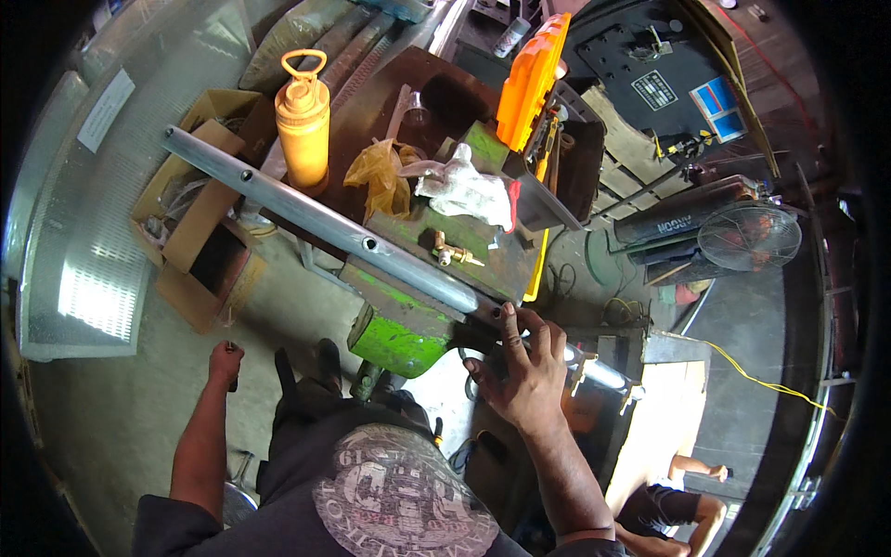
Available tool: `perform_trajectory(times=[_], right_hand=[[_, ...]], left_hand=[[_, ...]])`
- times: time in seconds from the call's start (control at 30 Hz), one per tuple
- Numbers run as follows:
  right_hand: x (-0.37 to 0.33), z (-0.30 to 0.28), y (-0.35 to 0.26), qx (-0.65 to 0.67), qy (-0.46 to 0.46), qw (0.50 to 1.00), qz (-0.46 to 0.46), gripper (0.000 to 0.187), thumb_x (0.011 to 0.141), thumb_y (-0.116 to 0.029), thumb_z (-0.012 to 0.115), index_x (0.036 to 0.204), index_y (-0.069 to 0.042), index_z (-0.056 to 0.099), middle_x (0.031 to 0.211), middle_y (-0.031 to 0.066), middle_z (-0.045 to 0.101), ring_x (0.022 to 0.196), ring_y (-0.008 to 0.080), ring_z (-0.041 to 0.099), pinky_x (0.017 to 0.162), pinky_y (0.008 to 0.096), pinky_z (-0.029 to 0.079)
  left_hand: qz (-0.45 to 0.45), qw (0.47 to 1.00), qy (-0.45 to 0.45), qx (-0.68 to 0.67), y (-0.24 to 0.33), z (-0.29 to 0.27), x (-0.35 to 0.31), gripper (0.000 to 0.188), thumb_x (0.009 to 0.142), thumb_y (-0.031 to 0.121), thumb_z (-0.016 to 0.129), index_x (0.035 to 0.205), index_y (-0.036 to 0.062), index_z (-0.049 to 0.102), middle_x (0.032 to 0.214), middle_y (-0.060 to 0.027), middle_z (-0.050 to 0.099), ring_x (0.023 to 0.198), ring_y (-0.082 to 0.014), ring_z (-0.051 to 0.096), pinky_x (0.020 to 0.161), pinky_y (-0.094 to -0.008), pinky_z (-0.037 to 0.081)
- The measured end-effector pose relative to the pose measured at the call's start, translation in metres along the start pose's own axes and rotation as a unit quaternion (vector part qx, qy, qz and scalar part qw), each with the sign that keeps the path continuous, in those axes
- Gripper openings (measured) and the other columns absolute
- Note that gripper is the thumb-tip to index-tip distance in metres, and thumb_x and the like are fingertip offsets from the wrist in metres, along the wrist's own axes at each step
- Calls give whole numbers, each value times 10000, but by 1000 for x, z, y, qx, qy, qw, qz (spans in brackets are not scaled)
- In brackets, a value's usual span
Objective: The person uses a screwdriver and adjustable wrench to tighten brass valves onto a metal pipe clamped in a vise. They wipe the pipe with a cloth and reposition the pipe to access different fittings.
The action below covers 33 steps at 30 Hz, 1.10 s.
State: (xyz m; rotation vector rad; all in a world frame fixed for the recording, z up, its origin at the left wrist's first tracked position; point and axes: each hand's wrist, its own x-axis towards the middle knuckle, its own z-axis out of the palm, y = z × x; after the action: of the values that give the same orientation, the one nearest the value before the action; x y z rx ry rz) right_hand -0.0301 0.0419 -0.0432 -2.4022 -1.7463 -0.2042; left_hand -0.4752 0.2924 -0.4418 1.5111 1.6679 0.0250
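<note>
A long grey metal pipe point(306, 206) with round holes along it lies slantwise across a green bench vise point(401, 327). My right hand point(527, 367) rests on the pipe near its right part; the index fingertip is beside a hole, and the thumb is spread away. My left hand point(224, 364) hangs off to the left, closed round a small dark object whose kind is hidden by the fingers. Behind the pipe on the bench are a brass fitting point(455, 252) and a white work glove point(464, 183) with a red cuff.
An orange bottle point(303, 130) stands behind the pipe, near a crumpled yellow plastic bag point(380, 176). Cardboard boxes point(200, 223) sit at left. An orange-lidded toolbox point(531, 84) is at the back. A fan point(750, 238) stands right, and another person point(673, 511) is at lower right.
</note>
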Motion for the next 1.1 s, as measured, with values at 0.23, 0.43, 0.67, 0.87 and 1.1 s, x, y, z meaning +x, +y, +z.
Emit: perform_trajectory(times=[0.23,0.43,0.67,0.87,1.1], right_hand=[[1,4,-6,-48,-20,999,3,926,744,-372,833,1523,-72,434,1323,180,495,1138,382,484,939,505,456],[4,2,-6,-65,-27,998,-5,823,729,-343,838,1413,-1,532,1300,156,495,1145,356,492,946,482,463],[11,-14,-10,-140,-90,986,-26,737,752,-306,815,1364,15,561,1326,139,510,1137,327,528,922,451,471],[25,-33,-27,-220,-181,958,-25,730,767,-306,800,1349,61,554,1387,185,492,1160,327,522,909,447,471],[35,-44,-30,-230,-186,954,-50,653,766,-280,773,1279,86,603,1485,199,435,1200,353,498,877,453,492]], left_hand=[[-6,997,-67,46,-12,27,-28,280,818,266,748,945,31,664,900,-164,719,865,-338,705,787,-432,543],[-16,994,-63,93,-38,25,-37,288,810,271,747,948,31,670,913,-179,720,877,-351,704,798,-455,544],[-11,993,-49,107,-35,0,-21,281,810,271,732,922,20,670,900,-180,714,883,-357,702,803,-454,541],[13,996,-32,79,-6,-2,-18,275,810,258,727,923,15,667,888,-173,713,838,-341,698,778,-440,539],[5,998,-46,45,5,10,-31,277,814,259,724,927,14,663,901,-170,716,850,-332,701,777,-436,539]])
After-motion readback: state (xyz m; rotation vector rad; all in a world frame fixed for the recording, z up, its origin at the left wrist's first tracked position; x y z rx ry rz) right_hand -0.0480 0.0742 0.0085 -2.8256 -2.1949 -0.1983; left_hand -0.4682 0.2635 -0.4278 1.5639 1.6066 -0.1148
